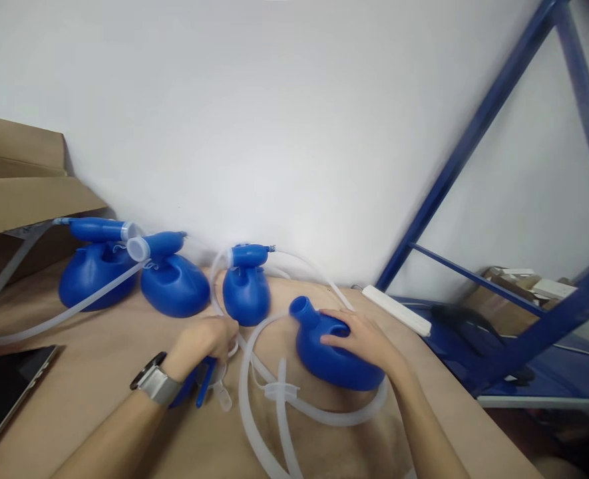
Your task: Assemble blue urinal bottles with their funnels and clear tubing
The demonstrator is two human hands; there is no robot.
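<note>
A blue plastic urinal bottle lies on the brown tabletop, its open neck pointing up and left. My right hand grips it at the handle, thumb across the near side. My left hand, with a watch on the wrist, is closed over a blue piece with a translucent cap. The hand covers most of that piece. A translucent hose loops between my hands and passes under the bottle, with a translucent ring-like part beside it.
Three similar blue bottles with capped blue heads, including one bottle, stand along the wall. A cardboard box is at the far left, a dark tablet-like device nearer. A white power strip and blue metal frame are at right.
</note>
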